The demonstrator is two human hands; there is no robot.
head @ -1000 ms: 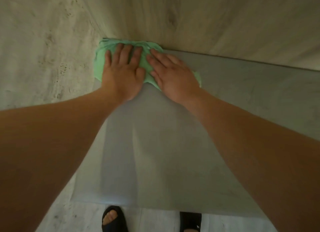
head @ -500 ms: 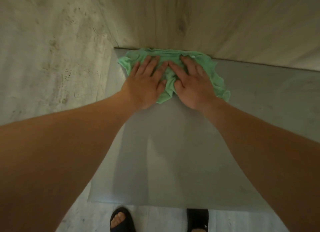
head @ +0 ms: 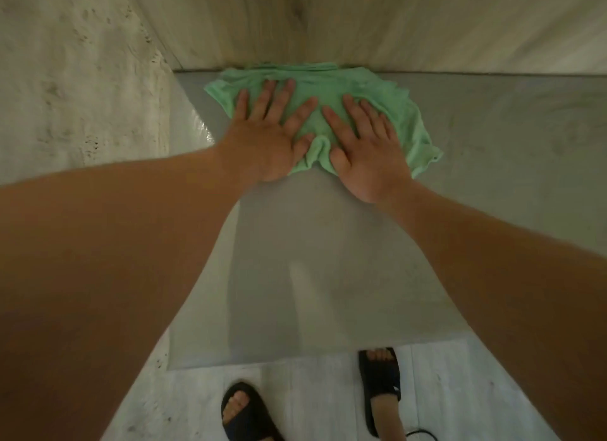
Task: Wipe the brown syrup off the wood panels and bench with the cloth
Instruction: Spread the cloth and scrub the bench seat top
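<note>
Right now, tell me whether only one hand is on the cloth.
No, the left hand and the right hand both press flat on the green cloth.

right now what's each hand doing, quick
Left hand: open, fingers spread, pressing flat on the green cloth.
Right hand: open, pressing flat on the same cloth.

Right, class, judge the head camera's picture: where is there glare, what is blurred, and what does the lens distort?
Head view: dim light; glare glints on the bench at its left edge; the forearms near the lens are soft and oversized; bench edges splay, wide-angle distortion; the green cloth, left hand and right hand look sharper.
</note>
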